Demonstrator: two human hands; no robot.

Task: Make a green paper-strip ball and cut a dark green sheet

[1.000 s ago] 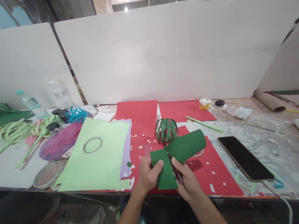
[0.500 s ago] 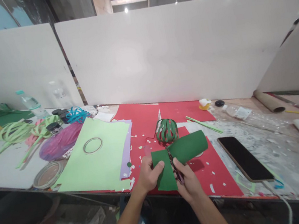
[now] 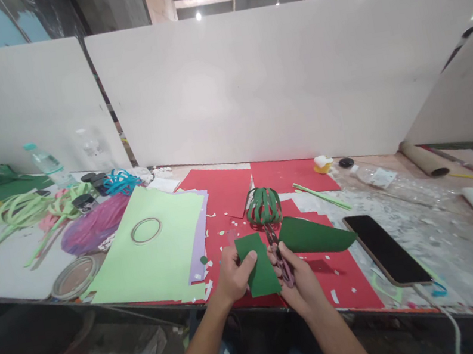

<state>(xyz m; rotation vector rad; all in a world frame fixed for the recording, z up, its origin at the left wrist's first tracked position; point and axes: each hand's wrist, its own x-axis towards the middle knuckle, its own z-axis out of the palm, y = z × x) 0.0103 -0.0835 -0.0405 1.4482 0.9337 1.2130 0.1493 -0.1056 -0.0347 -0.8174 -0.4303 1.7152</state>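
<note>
My left hand [image 3: 233, 273] pinches a small dark green paper piece [image 3: 261, 269], thumb on top, above the red paper [image 3: 325, 274]. In my right hand [image 3: 298, 281] is a pair of scissors [image 3: 281, 257], its blades pointing away from me. Just right of the blades, a larger green paper sheet [image 3: 314, 235] is apart from the piece in my left hand. Whether my right fingers also touch that sheet is hard to tell. Beyond the scissors' tips stands a round green paper-strip ball [image 3: 263, 206].
Light green paper [image 3: 164, 261] with a ring [image 3: 146, 230] on it lies to the left. A phone [image 3: 387, 248] with a white cable is at right. Paper scraps dot the red sheets. A white board [image 3: 284, 84] stands behind the table; a cardboard tube [image 3: 424, 158] lies far right.
The green paper has come apart at the scissors. Its larger part has swung right and downward, while the smaller piece stays in my left hand.
</note>
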